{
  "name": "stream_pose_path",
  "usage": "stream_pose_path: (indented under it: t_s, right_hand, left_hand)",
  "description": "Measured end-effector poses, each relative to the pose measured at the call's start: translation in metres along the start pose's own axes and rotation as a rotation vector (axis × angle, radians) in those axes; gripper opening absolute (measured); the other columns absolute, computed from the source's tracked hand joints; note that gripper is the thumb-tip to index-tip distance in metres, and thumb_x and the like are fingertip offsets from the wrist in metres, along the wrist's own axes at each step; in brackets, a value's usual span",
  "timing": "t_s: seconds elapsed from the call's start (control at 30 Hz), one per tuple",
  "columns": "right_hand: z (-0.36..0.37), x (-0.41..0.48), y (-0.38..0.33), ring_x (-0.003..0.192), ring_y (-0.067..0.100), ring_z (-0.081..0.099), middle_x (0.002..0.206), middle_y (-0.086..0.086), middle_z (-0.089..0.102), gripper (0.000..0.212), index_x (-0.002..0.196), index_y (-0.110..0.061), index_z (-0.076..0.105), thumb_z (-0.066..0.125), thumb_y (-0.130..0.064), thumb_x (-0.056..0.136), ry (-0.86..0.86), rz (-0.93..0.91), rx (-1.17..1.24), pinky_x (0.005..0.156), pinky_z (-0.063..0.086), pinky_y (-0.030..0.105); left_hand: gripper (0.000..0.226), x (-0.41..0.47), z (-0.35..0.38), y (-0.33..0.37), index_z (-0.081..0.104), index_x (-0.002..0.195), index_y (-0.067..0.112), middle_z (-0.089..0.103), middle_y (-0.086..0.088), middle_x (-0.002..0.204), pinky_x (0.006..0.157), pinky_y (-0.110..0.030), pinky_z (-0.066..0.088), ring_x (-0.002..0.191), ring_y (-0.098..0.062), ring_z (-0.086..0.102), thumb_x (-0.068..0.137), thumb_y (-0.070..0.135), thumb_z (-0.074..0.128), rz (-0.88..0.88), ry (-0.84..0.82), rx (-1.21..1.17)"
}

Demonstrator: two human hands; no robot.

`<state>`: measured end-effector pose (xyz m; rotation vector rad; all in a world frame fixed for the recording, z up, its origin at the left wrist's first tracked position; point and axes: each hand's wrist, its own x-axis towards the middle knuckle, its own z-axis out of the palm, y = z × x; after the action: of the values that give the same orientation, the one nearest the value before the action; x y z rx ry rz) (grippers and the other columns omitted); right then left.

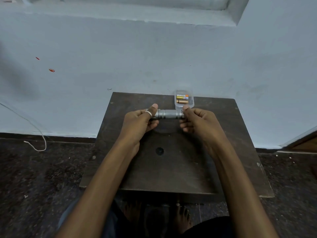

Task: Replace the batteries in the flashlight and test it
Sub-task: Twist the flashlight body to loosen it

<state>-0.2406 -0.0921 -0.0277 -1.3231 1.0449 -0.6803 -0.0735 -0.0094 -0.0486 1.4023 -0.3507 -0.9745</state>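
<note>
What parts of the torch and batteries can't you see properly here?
- Flashlight ends: head view, the left hand and right hand cover both.
- Batteries: in a clear case on the table, labels too small to read.
- Whether the flashlight is lit: hidden.

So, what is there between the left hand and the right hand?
In the head view, the silver flashlight spans the gap: the left hand holds one end, the right hand the other.
</note>
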Motion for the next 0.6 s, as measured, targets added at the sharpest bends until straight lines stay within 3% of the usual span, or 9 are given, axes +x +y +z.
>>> stream_pose_path:
  t_s: [0.07, 0.17, 0.3, 0.37, 0.43, 0.5, 0.6]
  right_hand:
    - [-0.0001, 0.0002, 0.0003, 0.064, 0.008, 0.065, 0.074, 0.006, 0.071, 0.029, 0.094, -0.003, 0.073, 0.061, -0.029, 0.1, 0.003, 0.002, -0.034, 0.06, 0.055, 0.018]
    - [-0.0005, -0.0006, -0.0016, 0.078, 0.013, 0.065, 0.083, 0.007, 0.07, 0.014, 0.104, -0.003, 0.072, 0.064, -0.012, 0.098, -0.026, -0.002, 0.03, 0.075, 0.059, 0.025]
    - [-0.0012, -0.002, -0.0043, 0.079, 0.006, 0.068, 0.093, 0.006, 0.073, 0.026, 0.113, -0.004, 0.07, 0.064, 0.007, 0.091, -0.053, -0.044, 0.048, 0.077, 0.058, 0.02]
    - [-0.0011, -0.0018, -0.0037, 0.082, 0.009, 0.067, 0.092, 0.006, 0.072, 0.021, 0.112, -0.003, 0.07, 0.065, 0.001, 0.093, -0.046, -0.028, 0.084, 0.079, 0.058, 0.023]
    - [-0.0006, -0.0012, -0.0033, 0.081, 0.012, 0.066, 0.087, 0.005, 0.072, 0.017, 0.106, -0.005, 0.072, 0.065, -0.017, 0.097, -0.022, 0.019, 0.077, 0.077, 0.058, 0.026]
    - [-0.0008, 0.0006, -0.0011, 0.071, 0.011, 0.066, 0.079, 0.005, 0.073, 0.03, 0.095, -0.007, 0.074, 0.062, -0.034, 0.099, 0.005, 0.052, -0.019, 0.067, 0.057, 0.023]
    - [0.0005, 0.0025, 0.0018, 0.066, 0.011, 0.064, 0.075, 0.006, 0.072, 0.031, 0.089, -0.007, 0.073, 0.062, -0.033, 0.099, 0.014, 0.055, -0.059, 0.061, 0.054, 0.019]
  left_hand:
    - [0.027, -0.0001, 0.0006, 0.0001, 0.078, 0.086, 0.011, 0.075, 0.003, 0.075, 0.065, -0.018, 0.056, 0.072, -0.009, 0.071, 0.083, 0.038, 0.077, -0.001, 0.002, 0.003]
    - [0.026, 0.0006, -0.0003, -0.0006, 0.078, 0.088, 0.011, 0.075, 0.001, 0.079, 0.066, -0.018, 0.056, 0.073, -0.009, 0.07, 0.084, 0.037, 0.076, -0.002, 0.01, 0.009]
    - [0.026, 0.001, -0.0012, -0.0007, 0.077, 0.088, 0.011, 0.074, -0.003, 0.084, 0.066, -0.018, 0.056, 0.074, -0.01, 0.069, 0.085, 0.036, 0.075, 0.004, 0.022, 0.01]
    - [0.025, 0.0011, -0.0006, -0.0006, 0.077, 0.088, 0.011, 0.074, -0.002, 0.083, 0.066, -0.018, 0.056, 0.073, -0.01, 0.069, 0.085, 0.036, 0.075, 0.002, 0.024, 0.007]
    - [0.025, 0.0015, 0.0006, -0.0009, 0.077, 0.087, 0.011, 0.075, -0.002, 0.082, 0.066, -0.018, 0.056, 0.072, -0.009, 0.07, 0.085, 0.035, 0.075, -0.002, 0.024, 0.002]
    - [0.026, 0.0019, 0.0014, -0.0014, 0.077, 0.089, 0.01, 0.075, -0.002, 0.082, 0.065, -0.018, 0.055, 0.071, -0.008, 0.07, 0.085, 0.036, 0.075, -0.002, 0.027, 0.002]
    - [0.028, 0.002, 0.0018, -0.0014, 0.077, 0.091, 0.01, 0.075, -0.004, 0.085, 0.065, -0.018, 0.055, 0.07, -0.008, 0.069, 0.085, 0.037, 0.075, 0.006, 0.028, 0.008]
